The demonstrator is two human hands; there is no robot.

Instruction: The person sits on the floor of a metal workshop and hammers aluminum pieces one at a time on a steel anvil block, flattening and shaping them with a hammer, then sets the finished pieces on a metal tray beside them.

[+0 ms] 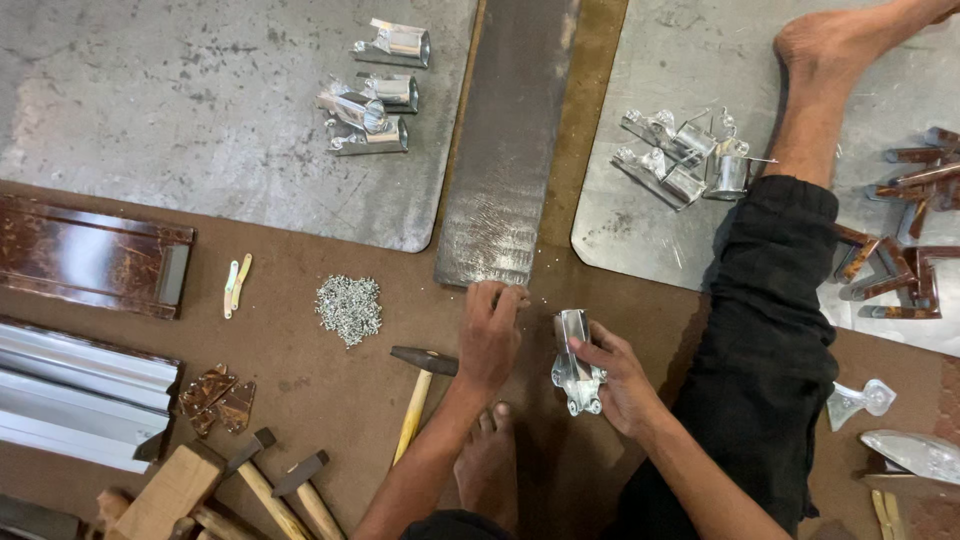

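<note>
Brown floor (pixel 330 400) carries two grey metal sheets, one at upper left (pixel 200 110), one at upper right (pixel 660 60), with a dark steel bar (pixel 505 150) between them. Far left: one brown panel (pixel 90 255), pale channel sections (pixel 75 390) below it. Next, one pair of small strips (pixel 237 284); brown clips (pixel 217 398), count unclear. Bottom: three hammers (pixel 420 395), two of them beside a wood block (pixel 170 492). One pile of small screws (pixel 349 308). Four shiny brackets (pixel 377 90) on the left sheet. Left hand (pixel 490 335) rests fingertips-down at the bar's near end, fingers curled; whether it pinches anything, cannot tell. Right hand (pixel 618 372) grips one shiny bracket (pixel 574 362) just right of the left hand, above the floor. Further bracket cluster (pixel 685 155) on the right sheet, beside a bare leg. Brown pieces (pixel 905 230) heaped at far right.
</note>
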